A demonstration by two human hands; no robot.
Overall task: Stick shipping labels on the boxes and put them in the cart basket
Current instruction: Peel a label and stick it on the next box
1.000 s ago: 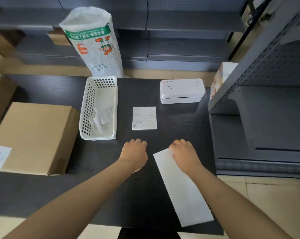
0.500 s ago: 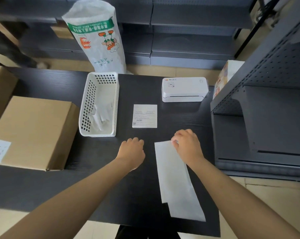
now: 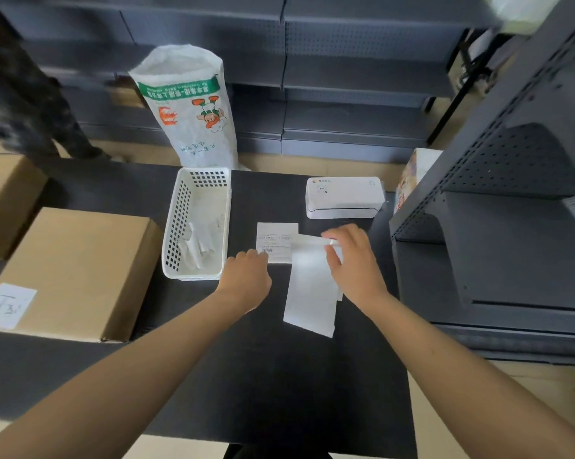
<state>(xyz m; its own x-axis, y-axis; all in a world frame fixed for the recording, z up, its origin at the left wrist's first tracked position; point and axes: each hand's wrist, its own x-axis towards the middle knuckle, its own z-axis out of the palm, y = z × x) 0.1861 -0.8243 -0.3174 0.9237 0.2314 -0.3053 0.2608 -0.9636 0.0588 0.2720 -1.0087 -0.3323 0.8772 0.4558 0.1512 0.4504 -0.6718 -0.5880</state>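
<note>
Label strip [image 3: 307,289] hangs from my right hand [image 3: 352,260], pinched at its top edge, its long axis running from that grip back toward me, its lower end down near the bench [image 3: 279,392]. Printed label [image 3: 274,241] lies flat on the bench just left of the strip's top; my left hand [image 3: 246,279], fingers curled, rests at that label's near corner, though I cannot tell whether it holds anything. My left hand is the nearer one to the printed label, so I judge it should do the peeling while the right holds the strip.

White basket [image 3: 196,223], left of the label, holds crumpled white paper scraps. Printer [image 3: 344,197] sits beyond. The nearer cardboard box [image 3: 74,273] lies well to the left, with a small white slip on its near corner; a second box [image 3: 4,197] sits behind it. I see no cart basket.
</note>
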